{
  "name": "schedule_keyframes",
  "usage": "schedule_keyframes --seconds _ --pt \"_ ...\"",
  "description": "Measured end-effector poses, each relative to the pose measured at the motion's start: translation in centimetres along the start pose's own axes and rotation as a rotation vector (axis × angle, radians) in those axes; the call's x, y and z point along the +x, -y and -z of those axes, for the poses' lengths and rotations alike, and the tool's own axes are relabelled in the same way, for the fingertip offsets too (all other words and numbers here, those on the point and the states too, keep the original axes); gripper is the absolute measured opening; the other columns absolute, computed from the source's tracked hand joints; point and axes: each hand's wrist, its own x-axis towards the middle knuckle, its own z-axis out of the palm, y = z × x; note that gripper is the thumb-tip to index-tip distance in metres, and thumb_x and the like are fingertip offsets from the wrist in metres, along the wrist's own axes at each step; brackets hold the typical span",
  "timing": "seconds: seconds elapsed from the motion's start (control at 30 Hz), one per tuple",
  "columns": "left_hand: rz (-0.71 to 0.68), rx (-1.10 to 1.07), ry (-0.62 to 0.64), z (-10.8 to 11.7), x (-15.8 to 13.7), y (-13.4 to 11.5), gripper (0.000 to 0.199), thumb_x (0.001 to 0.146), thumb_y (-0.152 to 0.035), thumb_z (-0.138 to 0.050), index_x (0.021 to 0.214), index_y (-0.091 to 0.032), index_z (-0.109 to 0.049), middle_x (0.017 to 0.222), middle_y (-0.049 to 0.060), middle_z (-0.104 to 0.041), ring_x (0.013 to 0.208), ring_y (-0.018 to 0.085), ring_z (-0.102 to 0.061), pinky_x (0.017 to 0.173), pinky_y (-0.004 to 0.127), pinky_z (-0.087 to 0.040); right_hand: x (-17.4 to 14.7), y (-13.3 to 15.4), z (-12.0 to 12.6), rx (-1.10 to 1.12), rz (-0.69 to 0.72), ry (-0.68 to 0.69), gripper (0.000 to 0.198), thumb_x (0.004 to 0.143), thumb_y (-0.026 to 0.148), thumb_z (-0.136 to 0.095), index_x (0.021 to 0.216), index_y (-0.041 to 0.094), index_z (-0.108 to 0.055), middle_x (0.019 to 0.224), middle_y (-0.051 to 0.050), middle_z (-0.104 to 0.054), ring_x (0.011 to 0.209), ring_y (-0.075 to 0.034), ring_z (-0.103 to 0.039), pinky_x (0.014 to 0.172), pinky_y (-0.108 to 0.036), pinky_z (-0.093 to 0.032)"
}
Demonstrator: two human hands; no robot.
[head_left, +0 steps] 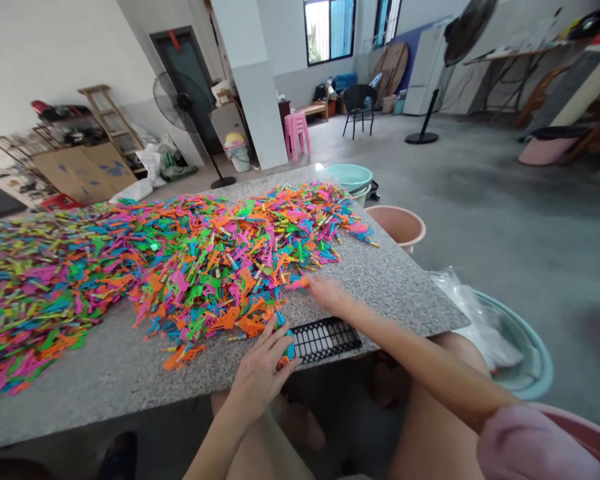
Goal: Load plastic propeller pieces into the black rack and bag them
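Note:
A large heap of small gun-shaped plastic toys (220,260) in orange, pink, green and blue covers much of the speckled stone table (395,287). At the table's near edge lies a black mesh tray (327,339). My left hand (263,367) is at the tray's left end, its fingers curved over blue and orange gun-shaped toys (286,333) there; the fingers partly hide them. My right hand (326,295) is at the heap's near right side, beyond the tray, its fingertips pinching a pink and orange gun-shaped toy (299,283), slightly blurred.
Past the table's right end stand a peach basin (399,223) and a turquoise basin (350,175). A pale green tub (535,360) with clear plastic bags (473,320) sits beside my right leg. Farther off are a standing fan (433,100), pink stools (297,130) and a black chair (359,103).

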Motion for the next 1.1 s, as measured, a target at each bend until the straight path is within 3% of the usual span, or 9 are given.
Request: schedule_keyframes --seconds 0.1,0.17,0.23,0.37,0.53,0.7,0.83,1.0,1.1 --pt "0.002 -0.011 0.003 0.0 0.3 0.0 0.022 0.090 -0.028 -0.060 0.110 -0.021 -0.062 0.136 0.008 -0.059 0.139 0.030 -0.038 0.103 0.047 -0.049 -2.3 -0.3 0.5 0.539 -0.220 0.038 0.022 0.096 0.029 -0.045 0.115 0.018 -0.044 0.089 -0.003 -0.066 0.069 -0.013 -0.065 0.068 -0.025 -0.052" --pt "0.011 -0.009 0.011 0.1 0.4 0.1 0.022 0.090 -0.030 -0.060 0.110 -0.022 -0.063 0.136 0.008 -0.059 0.140 0.030 -0.037 0.104 0.047 -0.048 -3.4 -0.2 -0.4 0.805 -0.219 0.110 0.034 0.086 0.035 -0.061 0.110 0.019 -0.043 0.088 -0.001 -0.066 0.063 -0.012 -0.062 0.060 -0.024 -0.051" --pt "0.017 -0.008 0.026 0.3 0.4 0.1 0.024 0.090 -0.032 -0.060 0.112 -0.021 -0.063 0.138 0.009 -0.057 0.140 0.031 -0.036 0.105 0.048 -0.047 -4.1 0.1 -1.7 0.908 -0.187 0.142 0.040 0.076 0.034 -0.070 0.103 0.019 -0.044 0.084 0.000 -0.065 0.058 -0.011 -0.059 0.055 -0.023 -0.049" --pt "0.037 -0.010 0.060 0.6 0.3 0.0 0.026 0.091 -0.032 -0.059 0.113 -0.019 -0.062 0.139 0.010 -0.056 0.141 0.031 -0.035 0.106 0.047 -0.046 -4.6 0.8 -3.9 0.754 -0.211 0.034 0.021 0.085 0.023 -0.055 0.101 0.020 -0.043 0.075 0.002 -0.060 0.051 -0.010 -0.055 0.051 -0.022 -0.043" --pt "0.033 0.005 0.065 0.5 0.4 -0.1 0.027 0.092 -0.031 -0.057 0.115 -0.019 -0.061 0.139 0.012 -0.056 0.141 0.032 -0.033 0.104 0.048 -0.048 -5.0 1.9 -5.0 0.383 -0.074 0.033 0.027 0.077 0.012 -0.059 0.099 0.019 -0.045 0.069 0.003 -0.055 0.064 -0.015 -0.057 0.059 -0.023 -0.038" --pt "0.011 -0.008 0.046 0.4 0.5 0.1 0.025 0.093 -0.032 -0.056 0.114 -0.020 -0.061 0.138 0.011 -0.057 0.142 0.031 -0.031 0.106 0.049 -0.046 -3.4 2.5 -5.9 0.422 -0.240 -0.130 0.030 0.074 0.015 -0.061 0.101 0.017 -0.048 0.075 0.002 -0.059 0.064 -0.014 -0.055 0.060 -0.023 -0.038" --pt "0.006 0.000 0.043 0.5 0.4 0.1 0.026 0.093 -0.032 -0.056 0.115 -0.019 -0.061 0.138 0.012 -0.057 0.142 0.031 -0.031 0.106 0.049 -0.045 -1.7 2.8 -6.4 0.437 -0.122 -0.052 0.022 0.073 0.019 -0.066 0.091 0.018 -0.052 0.075 0.001 -0.061 0.066 -0.015 -0.057 0.063 -0.023 -0.040" --pt "-0.004 0.005 0.058 0.4 0.3 0.0 0.026 0.093 -0.030 -0.056 0.115 -0.018 -0.061 0.138 0.013 -0.056 0.143 0.031 -0.029 0.108 0.048 -0.044 -1.0 1.9 -6.5 0.353 -0.044 -0.004 0.028 0.070 0.015 -0.067 0.095 0.017 -0.054 0.079 -0.001 -0.063 0.069 -0.016 -0.059 0.066 -0.025 -0.042" --pt "-0.008 -0.011 0.035 0.4 0.3 0.0 0.025 0.093 -0.030 -0.056 0.114 -0.017 -0.061 0.138 0.013 -0.056 0.143 0.030 -0.029 0.107 0.047 -0.045 -0.8 0.8 -6.3 0.437 0.016 0.066 0.024 0.072 0.016 -0.066 0.092 0.018 -0.052 0.077 0.001 -0.063 0.067 -0.014 -0.058 0.065 -0.024 -0.044"
